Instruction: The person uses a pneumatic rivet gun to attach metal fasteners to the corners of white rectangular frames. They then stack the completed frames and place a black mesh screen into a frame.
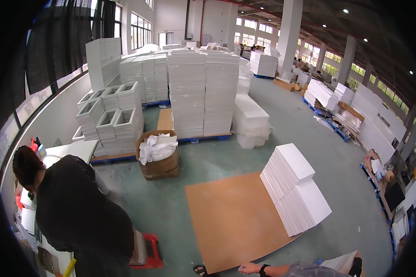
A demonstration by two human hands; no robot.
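Note:
My left hand (249, 268) shows at the lower edge, over the near edge of a large brown board (235, 221) on the floor. A black band circles its wrist, and the forearm runs right into a grey sleeve (312, 270). The fingers look curled, with nothing visible in them. My right hand is out of sight. Beyond the sleeve, white panels (341, 263) are partly visible, cut off by the lower edge; what supports them is hidden. Two neighbouring stacks of white panels (296, 189) stand on the board's right side.
At left, a person in black (81, 207) bends over a worktable (74, 150) beside a red stool (153, 251). A carton (159, 170) with white wrapping stands ahead. Tall white stacks (203, 92) rise on blue pallets behind it. Loaded pallets (333, 122) line the right side.

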